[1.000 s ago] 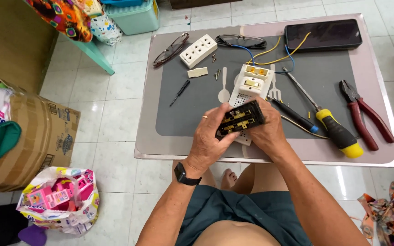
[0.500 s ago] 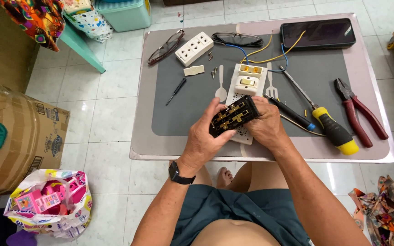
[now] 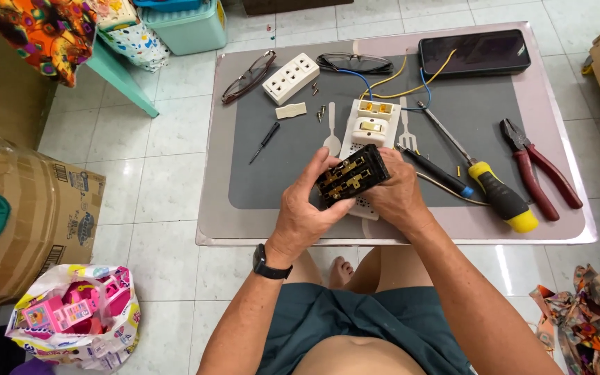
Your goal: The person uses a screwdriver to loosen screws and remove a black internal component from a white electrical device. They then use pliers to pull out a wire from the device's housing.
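Holding a black socket block above the counter's near edge, both hands pinch it: left hand from the left, right hand from the right. The block is a small dark plastic rectangle, tilted, with shiny brass contact strips across its upper face. Beneath it lies a white plastic casing with yellow and blue wires. To the right rest a yellow-and-black screwdriver and red-handled pliers. A grey mat covers the counter.
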